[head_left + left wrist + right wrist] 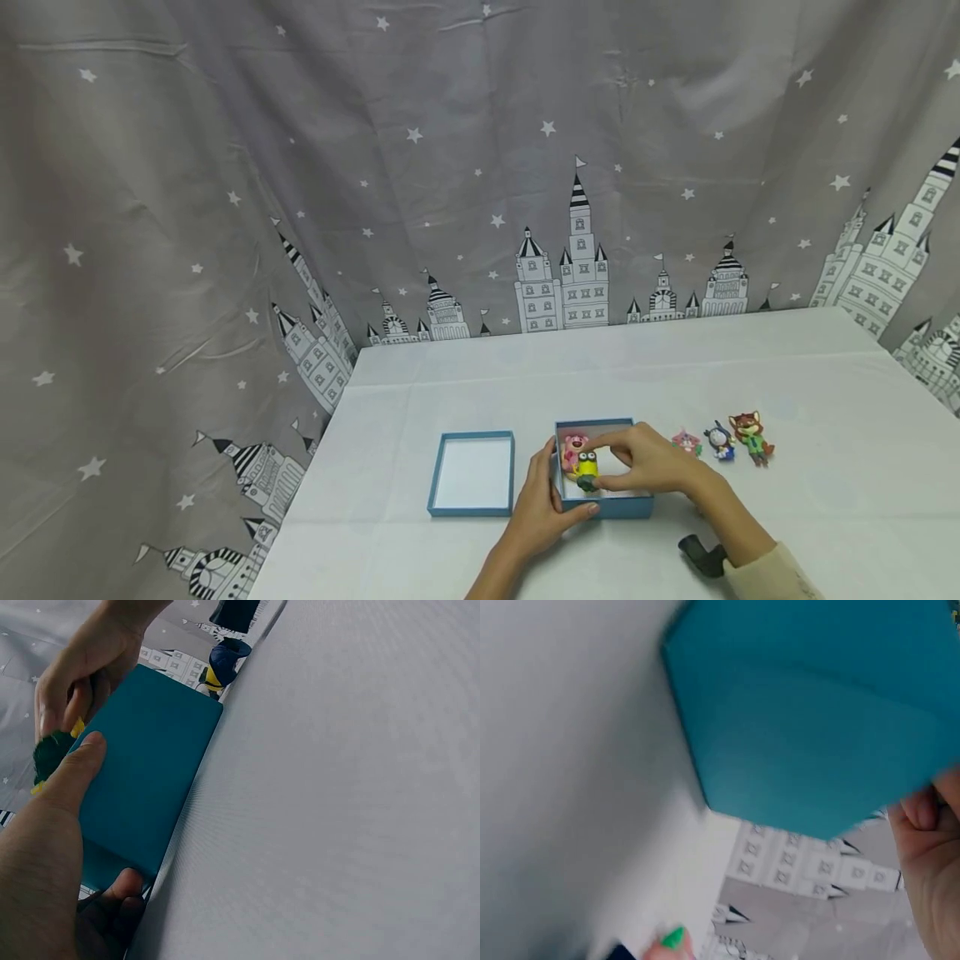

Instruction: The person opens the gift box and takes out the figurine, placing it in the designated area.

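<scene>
Key relation: I see the yellow figure (587, 468) directly under my right hand (647, 460), at the near-left part of the open blue box (609, 505); the fingertips come at it from the right and above.
Right hand: it pinches the yellow figure, thumb on the near side and fingers over the top, as far as the head view lets me judge.
Left hand: my left hand (542, 508) grips the box's near-left corner, thumb along the near wall and fingers up the left wall; in the left wrist view the thumb lies flat on the teal side.
Nearer hand: both touch or nearly touch the box, but only the right one is on the figure.
Figure's axis: its long axis runs far to near, head toward the far side, feet toward me; I judge it tilted, not lying flat.
Figure's facing: the goggle face looks up toward the head camera.
Box neighbour: a pink figure (574, 444) lies in the box just beyond the yellow one, touching or nearly so.
Box's axis: roughly square, walls lined up with the bench (825, 467) edges.
Lid: the blue lid (472, 473) lies open side up, just left of the box and apart from it.
Waiting row: three small figures (722, 442) lie on the bench right of the box, beyond my right wrist.
</scene>
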### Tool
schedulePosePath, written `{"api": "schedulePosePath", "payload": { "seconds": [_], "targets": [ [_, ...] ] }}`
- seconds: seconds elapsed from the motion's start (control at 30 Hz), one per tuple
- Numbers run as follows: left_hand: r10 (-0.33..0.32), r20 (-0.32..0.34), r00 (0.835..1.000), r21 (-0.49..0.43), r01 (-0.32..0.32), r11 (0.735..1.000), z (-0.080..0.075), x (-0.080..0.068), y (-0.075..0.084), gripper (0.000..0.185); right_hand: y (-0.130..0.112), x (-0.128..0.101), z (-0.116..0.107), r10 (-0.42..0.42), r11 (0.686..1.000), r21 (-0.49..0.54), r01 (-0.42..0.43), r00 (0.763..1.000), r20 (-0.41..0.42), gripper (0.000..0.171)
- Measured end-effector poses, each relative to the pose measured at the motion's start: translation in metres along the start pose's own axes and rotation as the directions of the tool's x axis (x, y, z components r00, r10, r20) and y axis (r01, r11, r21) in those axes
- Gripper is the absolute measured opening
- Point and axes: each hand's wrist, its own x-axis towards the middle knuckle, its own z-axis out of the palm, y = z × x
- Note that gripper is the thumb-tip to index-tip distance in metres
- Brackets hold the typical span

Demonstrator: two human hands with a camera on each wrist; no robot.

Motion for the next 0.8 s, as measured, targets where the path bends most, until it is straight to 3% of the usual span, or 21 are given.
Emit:
{"api": "schedulePosePath", "payload": {
  "seconds": [0.27,0.47,0.7,0.8],
  "targets": [
    [-0.014,-0.004,1.0,0.002,0.014,1.0,0.0,-0.001,0.001,0.101,-0.006,-0.023,-0.029,0.037,0.996,-0.081,-0.046,0.992,-0.118,0.041],
    [-0.004,-0.013,1.0,0.003,0.004,1.0,0.0,-0.001,0.001,0.102,-0.005,-0.053,-0.052,0.117,0.981,-0.126,-0.149,0.966,-0.233,0.039],
    [0.002,-0.021,1.0,0.02,-0.002,1.0,0.0,0.0,0.001,0.103,0.01,-0.089,-0.073,0.123,0.966,-0.184,-0.183,0.947,-0.298,0.037],
    [0.002,-0.02,1.0,0.01,-0.002,1.0,0.001,0.0,0.001,0.103,0.018,-0.106,-0.079,0.168,0.955,-0.182,-0.234,0.933,-0.318,0.039]
  ]
}}
